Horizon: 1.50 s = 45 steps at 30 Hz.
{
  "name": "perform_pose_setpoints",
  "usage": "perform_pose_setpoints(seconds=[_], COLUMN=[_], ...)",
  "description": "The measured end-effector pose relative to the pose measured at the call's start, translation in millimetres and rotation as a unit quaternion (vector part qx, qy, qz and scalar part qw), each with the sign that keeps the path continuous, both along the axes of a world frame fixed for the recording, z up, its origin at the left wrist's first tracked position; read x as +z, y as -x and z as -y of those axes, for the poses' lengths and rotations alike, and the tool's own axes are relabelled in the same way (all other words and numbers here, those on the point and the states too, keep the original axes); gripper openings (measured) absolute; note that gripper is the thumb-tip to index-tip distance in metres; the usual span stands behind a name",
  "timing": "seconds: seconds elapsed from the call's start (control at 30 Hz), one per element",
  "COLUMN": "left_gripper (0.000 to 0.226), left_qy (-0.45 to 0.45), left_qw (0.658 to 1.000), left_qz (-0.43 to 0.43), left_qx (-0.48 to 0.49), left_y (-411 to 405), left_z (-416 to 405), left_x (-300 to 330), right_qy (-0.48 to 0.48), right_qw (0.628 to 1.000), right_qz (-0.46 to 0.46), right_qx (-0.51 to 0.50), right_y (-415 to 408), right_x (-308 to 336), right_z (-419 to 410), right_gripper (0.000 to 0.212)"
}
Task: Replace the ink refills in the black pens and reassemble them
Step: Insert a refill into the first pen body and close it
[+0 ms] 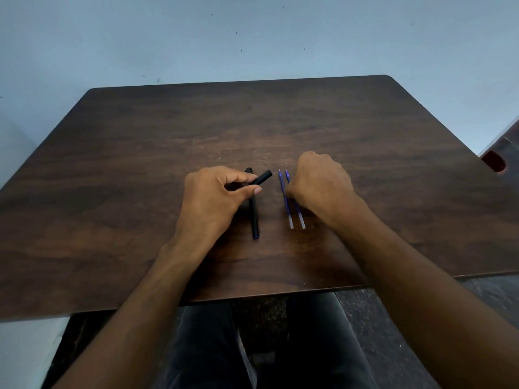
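I'm seeing two slim black plastic pens on the dark wood-grain tabletop [365,136]. One black pen lying flat [255,217] is running near-to-far just right of my left hand [209,197]. The other, a short black pen piece [263,176], is being pinched between left thumb and forefinger, angled up and to the right, its free end hanging over the flat pen's far end. Can't tell if it's a whole pen or only a barrel or cap section; the hand is hiding the rest.

Two thin blue ink refills [292,209] are lying side by side, near touching, tips pointing away from me, clear ends toward me. They're sitting between the flat pen and my right hand [320,183].

Left grip: narrow, closed on the short black piece. Right grip: fingers are curled under and hidden, knuckles down beside the right-hand refill. Looks like it's touching or starting to pinch it, but I can't tell whether it's actually holding.

My read: I'm at the stage of picking one refill to feed into the held piece. To do this well:
- pinch only one refill, mid-length, so the neighbour isn't dragged along
- lift it clear before swinging left
- be keeping the black piece steady with its open end facing the refill
- feed along the axis, no side load, since a thin refill bends easily

Wall behind is pale blue [252,37], nothing else on the tabletop.
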<state>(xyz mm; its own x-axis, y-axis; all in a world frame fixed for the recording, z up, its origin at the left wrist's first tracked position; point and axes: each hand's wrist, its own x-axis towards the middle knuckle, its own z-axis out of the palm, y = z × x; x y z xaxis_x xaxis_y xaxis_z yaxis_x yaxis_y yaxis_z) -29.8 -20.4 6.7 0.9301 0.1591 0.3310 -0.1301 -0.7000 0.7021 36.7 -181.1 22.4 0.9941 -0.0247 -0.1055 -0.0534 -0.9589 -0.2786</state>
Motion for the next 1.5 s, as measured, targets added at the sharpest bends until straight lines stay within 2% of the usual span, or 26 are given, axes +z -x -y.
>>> perform_pose_setpoints(seconds=[0.1,0.2,0.27,0.3,0.33,0.4,0.43,0.5,0.6,0.97,1.23,1.33,1.5], left_gripper=[0.028,0.026,0.026,0.026,0.026,0.026,0.026,0.026,0.026,0.028,0.028,0.027,0.026], left_qy=[0.006,0.004,0.006,0.006,0.007,0.008,0.010,0.018,0.028,0.017,0.017,0.011,0.007], left_qw=[1.000,1.000,1.000,1.000,1.000,1.000,1.000,0.999,0.999,1.000,0.999,1.000,0.999], left_qz=[0.004,0.005,0.009,0.012,0.015,0.020,0.022,0.024,0.026,0.022,0.023,0.025,0.030], left_qx=[-0.004,-0.009,-0.013,-0.013,-0.014,-0.016,-0.017,-0.019,-0.019,-0.014,-0.017,-0.016,-0.015], left_y=[0.7,2.7,3.7,4.0,4.4,5.0,5.2,5.7,5.5,5.9,6.7,6.7,6.4], left_z=[-2.6,-4.9,-6.1,-7.0,-7.6,-8.0,-7.9,-7.7,-7.4,-5.0,-4.4,-4.7,-4.0], left_x=[-0.7,-0.8,-1.0,-1.0,-1.0,-1.4,-1.6,-2.2,-3.3,0.3,2.8,3.3,3.9], right_qy=[-0.009,-0.039,-0.119,-0.196,-0.299,-0.505,-0.574,-0.644,-0.687,-0.689,-0.683,-0.671,-0.647], right_qw=[0.999,0.998,0.992,0.980,0.953,0.861,0.817,0.763,0.725,0.724,0.730,0.741,0.762], right_qz=[-0.032,-0.041,-0.026,-0.011,-0.001,-0.002,-0.009,-0.018,-0.001,0.026,0.011,0.005,-0.011], right_qx=[-0.003,-0.008,-0.029,-0.038,-0.046,-0.058,-0.059,-0.054,-0.049,-0.031,-0.014,-0.007,-0.003], right_y=[-0.4,-2.4,-4.4,-5.2,-5.4,-3.7,-1.9,2.4,6.5,7.8,13.4,18.2,22.7], right_x=[1.2,1.3,1.6,1.8,1.4,3.3,5.0,8.2,10.0,7.3,3.3,-1.8,-12.8], right_z=[-2.6,-0.6,6.6,11.0,15.7,23.9,27.1,29.7,30.0,27.3,21.7,18.6,13.1], right_gripper=[0.046,0.039,0.036,0.038,0.038,0.031,0.028,0.024,0.021,0.017,0.016,0.009,0.011])
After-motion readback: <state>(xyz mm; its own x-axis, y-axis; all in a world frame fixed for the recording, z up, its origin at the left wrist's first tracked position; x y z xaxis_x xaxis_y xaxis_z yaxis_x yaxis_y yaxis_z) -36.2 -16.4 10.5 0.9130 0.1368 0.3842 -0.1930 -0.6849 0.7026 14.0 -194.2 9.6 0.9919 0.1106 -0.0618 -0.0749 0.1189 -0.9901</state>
